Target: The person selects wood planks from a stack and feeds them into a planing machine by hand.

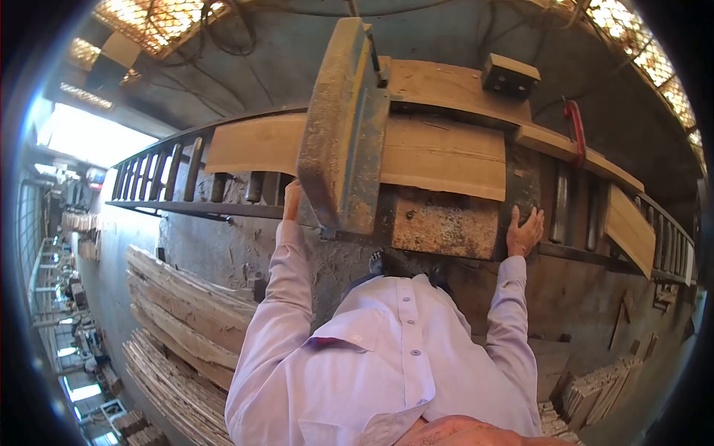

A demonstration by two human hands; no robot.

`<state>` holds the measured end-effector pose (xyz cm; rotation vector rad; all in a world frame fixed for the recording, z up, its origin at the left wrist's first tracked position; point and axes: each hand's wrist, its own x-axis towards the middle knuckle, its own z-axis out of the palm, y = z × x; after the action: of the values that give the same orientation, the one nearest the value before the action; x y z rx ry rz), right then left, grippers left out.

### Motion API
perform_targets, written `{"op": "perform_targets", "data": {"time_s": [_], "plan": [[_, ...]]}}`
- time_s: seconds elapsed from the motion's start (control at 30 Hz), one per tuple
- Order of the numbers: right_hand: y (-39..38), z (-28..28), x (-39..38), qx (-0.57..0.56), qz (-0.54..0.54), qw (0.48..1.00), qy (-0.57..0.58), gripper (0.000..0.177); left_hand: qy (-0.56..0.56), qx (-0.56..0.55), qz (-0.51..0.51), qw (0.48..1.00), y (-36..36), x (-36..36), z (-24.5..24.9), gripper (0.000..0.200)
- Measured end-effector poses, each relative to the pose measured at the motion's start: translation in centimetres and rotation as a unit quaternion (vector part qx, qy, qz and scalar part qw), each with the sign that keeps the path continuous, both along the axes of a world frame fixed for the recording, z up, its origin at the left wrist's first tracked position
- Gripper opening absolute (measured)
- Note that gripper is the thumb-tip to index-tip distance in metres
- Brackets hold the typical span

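Note:
A wide wooden board (446, 156) lies across the machine table, passing under the tall dusty machine housing (335, 126) and showing again on its left side. My left hand (292, 199) is at the table's front edge, just left of the housing and below the board; its fingers are mostly hidden. My right hand (525, 232) rests with fingers spread on the dark table surface, right of the sawdust-covered plate (445, 225) and below the board's right end. Nothing is in my right hand.
Roller tracks (192, 169) extend left and right. A wooden fence with a red clamp (574, 134) runs behind the board. Another plank (629, 232) lies on the right rollers. Stacked timber (186, 297) stands at lower left, more wood (599, 390) at lower right.

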<state>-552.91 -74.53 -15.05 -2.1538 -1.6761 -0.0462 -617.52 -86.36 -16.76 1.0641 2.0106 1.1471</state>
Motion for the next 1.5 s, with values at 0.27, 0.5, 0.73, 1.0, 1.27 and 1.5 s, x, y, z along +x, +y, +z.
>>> {"op": "perform_targets", "data": {"time_s": [0.27, 0.5, 0.73, 1.0, 1.27, 1.5], "plan": [[-0.1, 0.3, -0.1, -0.004, 0.004, 1.000, 0.017, 0.079, -0.118, -0.052, 0.092, 0.987, 1.8, -1.5, -0.2, 0.030], [0.3, -0.6, 0.4, -0.007, 0.004, 1.000, 0.013, 0.083, -0.398, 0.143, 0.205, 0.883, 2.8, -1.6, 2.0, 0.027], [0.1, -0.3, -0.2, -0.025, -0.005, 1.000, 0.008, 0.087, -0.406, 0.152, 0.202, 0.878, 3.0, -0.8, 2.4, 0.024], [0.9, -1.1, 0.1, -0.031, -0.002, 1.000, 0.003, 0.085, -0.395, 0.104, 0.197, 0.891, 2.5, -1.8, 1.5, 0.024], [2.8, -0.8, -2.9, 0.009, 0.079, 0.997, -0.012, 0.063, 0.253, 0.043, 0.005, 0.966, 1.2, -4.9, 0.1, 0.024], [-0.7, 0.5, -2.8, 0.026, 0.080, 0.991, 0.107, 0.062, 0.004, 0.107, -0.028, 0.994, 1.2, -7.7, -2.2, 0.041]]}}
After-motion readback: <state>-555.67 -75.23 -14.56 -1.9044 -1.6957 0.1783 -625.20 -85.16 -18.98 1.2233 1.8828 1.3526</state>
